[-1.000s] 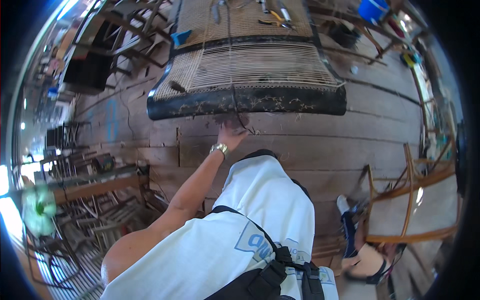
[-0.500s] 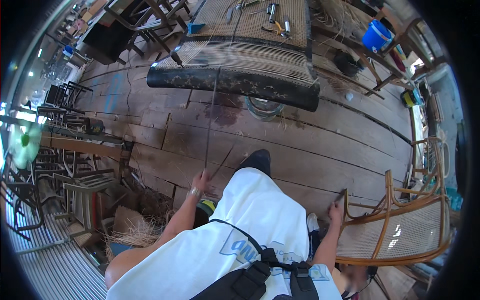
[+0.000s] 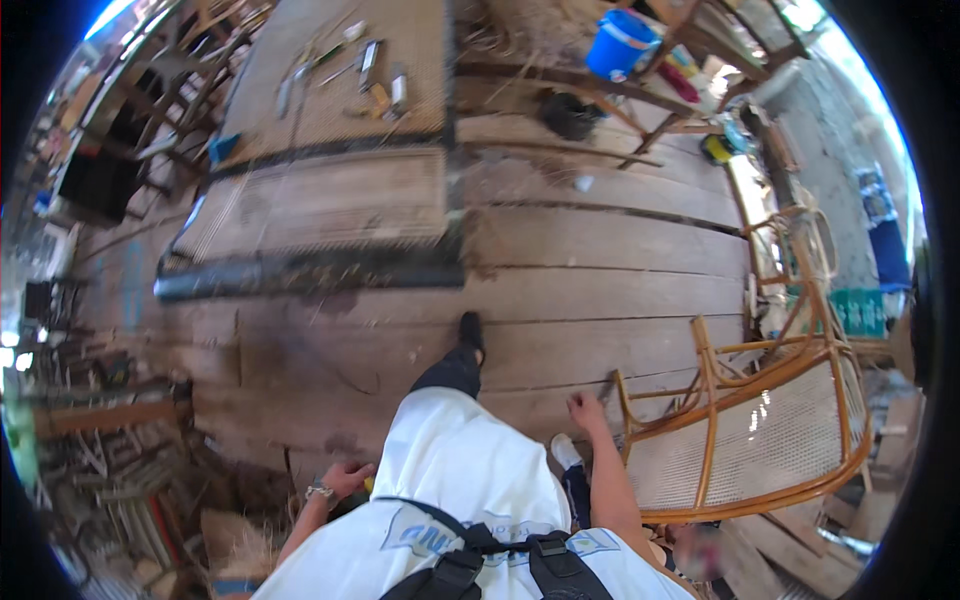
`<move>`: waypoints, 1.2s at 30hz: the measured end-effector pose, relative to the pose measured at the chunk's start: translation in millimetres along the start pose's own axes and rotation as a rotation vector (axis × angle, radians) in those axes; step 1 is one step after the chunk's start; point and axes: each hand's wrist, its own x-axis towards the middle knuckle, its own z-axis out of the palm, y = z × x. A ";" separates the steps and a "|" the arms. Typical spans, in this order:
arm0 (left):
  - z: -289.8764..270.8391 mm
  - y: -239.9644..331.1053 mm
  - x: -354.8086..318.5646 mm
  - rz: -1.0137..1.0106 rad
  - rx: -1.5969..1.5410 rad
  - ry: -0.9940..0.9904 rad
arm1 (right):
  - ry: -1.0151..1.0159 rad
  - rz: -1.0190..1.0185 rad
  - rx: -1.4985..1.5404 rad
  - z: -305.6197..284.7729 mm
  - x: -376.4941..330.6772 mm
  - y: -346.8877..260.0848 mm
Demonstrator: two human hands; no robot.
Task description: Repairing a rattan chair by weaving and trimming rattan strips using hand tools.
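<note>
My left hand [image 3: 345, 478], with a bracelet at the wrist, hangs low beside my white shirt; its fingers look loosely stretched, with nothing visible in them. Out to the right, my right hand [image 3: 586, 408] is closed, and a small dark object [image 3: 607, 386] sticks up from it, too blurred to name. That hand is close to the leg of a rattan chair [image 3: 740, 450] with a woven cane panel. Farther off at the left lies a large woven cane panel [image 3: 330, 190] with a dark border, its near part showing only parallel strands.
Hand tools [image 3: 380, 95] and a small blue block [image 3: 223, 148] lie on the panel. A blue bucket [image 3: 620, 45] stands at the far right by a wooden frame. Wood pieces and dark furniture crowd the left side. Plank flooring [image 3: 600, 290] runs between panel and chair.
The view has shifted right and blurred. The dark strand running from my left hand to the panel no longer shows in that hand, which is lower now. My right hand stays near the chair.
</note>
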 end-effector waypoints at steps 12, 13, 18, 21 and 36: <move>-136.1 375.9 39.4 1.043 0.075 0.578 | -0.238 0.882 0.423 -66.8 -22.9 60.9; -136.9 385.2 50.4 1.042 0.181 0.601 | -0.170 0.709 0.315 -59.9 -0.1 63.6; -129.0 428.1 51.6 1.027 0.308 0.554 | -0.171 -0.049 0.282 -114.6 125.7 -23.2; -109.3 471.1 45.2 1.059 0.185 0.329 | -0.366 -0.170 -0.209 -131.0 200.3 -6.8; 7.3 748.8 64.7 1.463 -0.737 -0.749 | -0.625 -0.247 0.025 -299.1 496.0 -68.8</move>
